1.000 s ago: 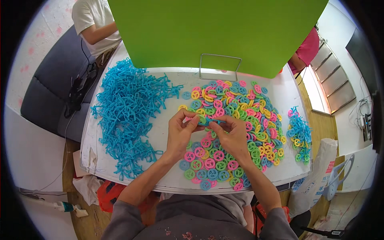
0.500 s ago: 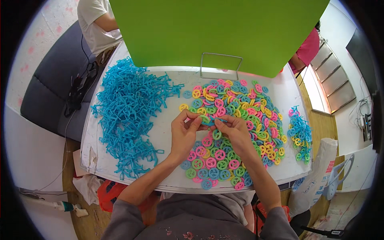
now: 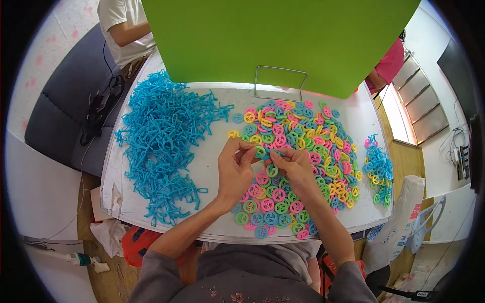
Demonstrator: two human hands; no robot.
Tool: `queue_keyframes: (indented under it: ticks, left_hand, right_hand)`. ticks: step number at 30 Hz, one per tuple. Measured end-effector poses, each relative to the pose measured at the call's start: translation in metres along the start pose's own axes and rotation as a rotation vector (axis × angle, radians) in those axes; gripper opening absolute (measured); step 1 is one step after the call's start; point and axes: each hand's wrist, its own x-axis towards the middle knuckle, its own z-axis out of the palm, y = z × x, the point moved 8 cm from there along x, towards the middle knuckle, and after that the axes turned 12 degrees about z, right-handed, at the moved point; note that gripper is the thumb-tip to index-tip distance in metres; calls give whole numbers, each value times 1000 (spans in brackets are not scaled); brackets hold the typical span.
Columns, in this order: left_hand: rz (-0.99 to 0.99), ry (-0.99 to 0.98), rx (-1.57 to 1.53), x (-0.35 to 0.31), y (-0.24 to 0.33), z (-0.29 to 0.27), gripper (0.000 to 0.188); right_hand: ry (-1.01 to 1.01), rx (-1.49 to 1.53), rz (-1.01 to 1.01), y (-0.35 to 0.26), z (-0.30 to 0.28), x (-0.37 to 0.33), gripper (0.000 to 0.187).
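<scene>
Left hand: the left hand (image 3: 235, 169) pinched a green wheel (image 3: 260, 151) between thumb and fingers, above the middle of the table (image 3: 208, 151).
Right hand: the right hand (image 3: 301, 173) gripped a small blue piece (image 3: 276, 154) at its fingertips, right against the green wheel; whether the two were joined could not be told.
Blue pile: a heap of loose blue pieces (image 3: 161, 136) ran along the table's left edge, from near the far left corner toward the near edge.
Wheel pile: loose pink, yellow, green and blue wheels (image 3: 323, 151) spread from the middle toward the right edge and down to the near edge.
Mixed cluster: blue pieces and wheels lay together in a small cluster (image 3: 378, 166) by the right edge, probably the finished share.
Left over: both loose piles far outweighed that cluster, so most pieces seemed unjoined.
</scene>
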Motion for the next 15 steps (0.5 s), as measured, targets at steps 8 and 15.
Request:
queue_keyframes:
  ticks: [8, 15]
  left_hand:
    - [-136, 82, -189, -4, -10, 2, 3]
    - [-245, 128, -287, -10, -25, 0, 6]
  right_hand:
    - [181, -175, -255, -16, -3, -8, 17]
    - [356, -359, -426, -26, 4, -23, 15]
